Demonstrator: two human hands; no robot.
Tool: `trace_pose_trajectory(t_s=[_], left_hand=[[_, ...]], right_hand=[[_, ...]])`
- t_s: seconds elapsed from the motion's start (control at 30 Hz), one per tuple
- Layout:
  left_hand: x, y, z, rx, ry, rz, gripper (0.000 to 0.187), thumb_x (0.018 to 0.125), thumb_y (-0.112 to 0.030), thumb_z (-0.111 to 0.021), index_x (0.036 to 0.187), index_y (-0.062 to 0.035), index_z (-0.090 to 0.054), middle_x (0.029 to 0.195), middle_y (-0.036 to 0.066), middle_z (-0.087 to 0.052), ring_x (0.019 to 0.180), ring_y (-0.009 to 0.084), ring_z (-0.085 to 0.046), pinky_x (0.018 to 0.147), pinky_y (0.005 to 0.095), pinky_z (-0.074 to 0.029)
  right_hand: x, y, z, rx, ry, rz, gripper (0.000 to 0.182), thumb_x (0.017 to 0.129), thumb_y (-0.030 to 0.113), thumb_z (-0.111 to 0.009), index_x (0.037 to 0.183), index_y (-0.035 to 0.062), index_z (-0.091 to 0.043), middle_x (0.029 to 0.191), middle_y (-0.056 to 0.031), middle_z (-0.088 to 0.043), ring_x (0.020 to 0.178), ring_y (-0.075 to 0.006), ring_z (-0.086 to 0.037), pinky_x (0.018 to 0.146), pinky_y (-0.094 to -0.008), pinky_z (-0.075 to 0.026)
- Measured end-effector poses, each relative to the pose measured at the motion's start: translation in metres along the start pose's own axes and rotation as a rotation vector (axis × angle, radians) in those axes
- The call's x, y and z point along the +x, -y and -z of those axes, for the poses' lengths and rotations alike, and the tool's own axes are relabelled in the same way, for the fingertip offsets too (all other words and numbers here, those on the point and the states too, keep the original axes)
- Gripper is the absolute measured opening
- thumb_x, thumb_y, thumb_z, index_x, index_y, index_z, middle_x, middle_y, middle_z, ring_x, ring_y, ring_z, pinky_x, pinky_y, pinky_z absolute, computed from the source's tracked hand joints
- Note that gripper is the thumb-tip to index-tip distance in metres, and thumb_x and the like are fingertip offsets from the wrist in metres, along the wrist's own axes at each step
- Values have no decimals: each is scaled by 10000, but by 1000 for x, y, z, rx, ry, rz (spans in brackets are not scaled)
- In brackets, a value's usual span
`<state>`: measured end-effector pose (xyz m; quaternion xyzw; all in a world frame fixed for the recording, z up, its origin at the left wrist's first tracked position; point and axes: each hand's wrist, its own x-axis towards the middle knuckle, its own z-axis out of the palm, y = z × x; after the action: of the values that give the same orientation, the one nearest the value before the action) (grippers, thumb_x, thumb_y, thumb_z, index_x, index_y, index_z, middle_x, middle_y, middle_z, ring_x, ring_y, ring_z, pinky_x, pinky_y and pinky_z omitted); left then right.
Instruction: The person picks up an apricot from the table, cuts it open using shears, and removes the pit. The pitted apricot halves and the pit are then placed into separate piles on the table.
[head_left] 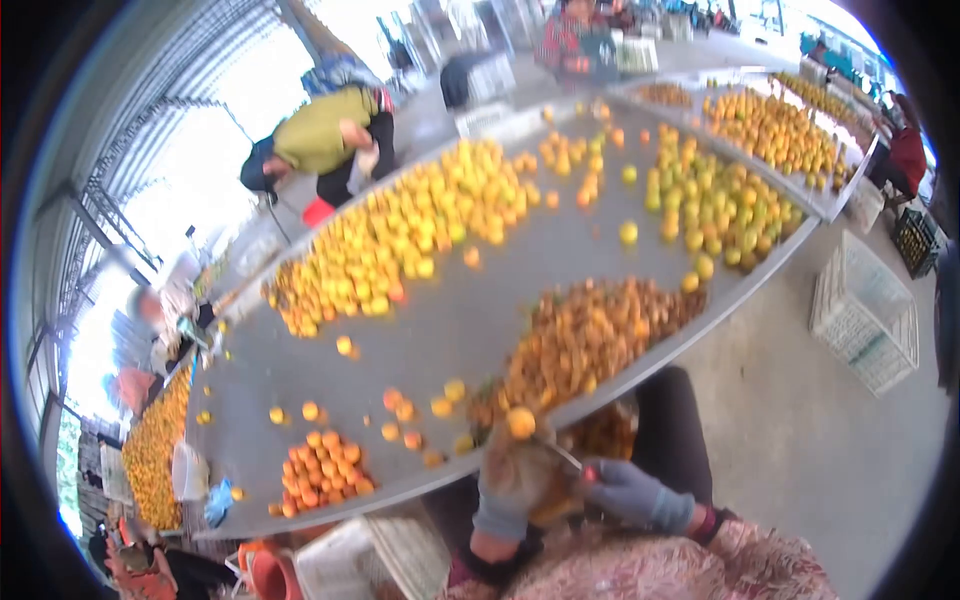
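Observation:
My left hand (515, 485), in a grey glove with its fingers smeared by motion, is at the near table edge. A round yellow-orange fruit (521, 422) shows at its fingertips and appears to be gripped there. My right hand (640, 496), also gloved in grey, is closed around a small knife (590, 473) with a red handle. The thin blade points up and left toward my left hand. Just beyond the hands lies a heap of brownish-orange pieces (590, 335), too blurred to name. More of them show below the table edge, between my hands.
The grey metal table (440, 330) bears a long yellow fruit pile (410, 225), greenish-yellow fruit (720, 200) and a small orange pile (322, 472). A white crate (865, 315) stands right; another crate (375, 560) is below left. A bent-over person (325, 135) is across the table.

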<state>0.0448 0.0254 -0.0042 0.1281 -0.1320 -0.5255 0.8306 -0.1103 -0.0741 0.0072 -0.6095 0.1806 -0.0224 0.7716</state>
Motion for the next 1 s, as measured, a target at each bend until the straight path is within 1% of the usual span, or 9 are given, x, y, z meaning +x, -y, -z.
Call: trace_pose_trajectory(t_s=[0.03,0.1,0.47,0.57,0.6,0.67,0.73,0.83,1.0], left_hand=[[1,0,2,16,46,0,416,937,-342,-471,1271,-93,-474,1091,118,-597,1010,264,-564,943,511,-415],[1,1,4,-58,-141,11,402,940,-335,-466,1279,-118,-475,1072,118,-595,993,258,-563,932,514,-420],[2,-4,20,242,-198,-125,353,932,-205,-496,1264,-83,-488,1070,100,-600,1042,272,-561,888,524,-447],[7,-7,14,-31,-2,-5,373,927,-238,-500,1263,-78,-471,1151,135,-554,1073,327,-540,884,527,-458],[7,-8,12,-218,56,83,389,929,-263,-491,1270,-79,-457,1184,146,-533,1080,349,-532,884,528,-459],[2,-2,14,-153,-1,87,440,935,-340,-451,1294,-89,-423,1202,165,-506,1072,380,-519,891,527,-450],[1,-1,8,22,2,57,478,932,-394,-418,1304,-94,-410,1128,150,-530,1013,334,-532,912,518,-431],[9,-2,0,8,200,38,399,950,-338,-425,1137,-1,-525,1071,167,-594,1039,274,-547,940,422,-417],[8,-1,-9,15,92,27,388,956,-327,-416,1141,-5,-524,1062,158,-597,1037,271,-551,928,456,-433]], right_hand=[[1,10,1,-18,-12,44,186,909,258,-569,896,75,-541,690,42,-502,622,-22,-469,551,-203,-407],[-5,27,-1,56,31,-193,200,917,285,-557,896,88,-532,681,45,-517,582,-22,-491,511,-190,-399],[-8,15,3,-74,10,-123,218,922,292,-535,921,74,-527,696,11,-542,592,-57,-527,526,-220,-423],[-1,1,5,-254,-66,178,218,914,267,-554,923,49,-544,679,-9,-508,624,-84,-457,577,-257,-414],[-3,13,4,-247,-34,101,212,908,258,-568,925,48,-551,668,-18,-491,641,-98,-431,596,-273,-410],[-1,9,-1,-260,-89,269,217,908,264,-567,896,49,-542,644,-2,-475,611,-75,-435,548,-268,-404],[-18,46,-10,-89,-39,-161,262,928,329,-523,909,68,-516,611,30,-492,442,-43,-464,398,-212,-382],[-21,45,-10,-33,-30,-136,307,924,383,-510,949,77,-521,605,19,-526,419,-46,-474,376,-193,-372],[-22,52,-9,-38,-17,-188,326,918,391,-512,980,72,-534,614,13,-554,461,-40,-508,394,-190,-381]])
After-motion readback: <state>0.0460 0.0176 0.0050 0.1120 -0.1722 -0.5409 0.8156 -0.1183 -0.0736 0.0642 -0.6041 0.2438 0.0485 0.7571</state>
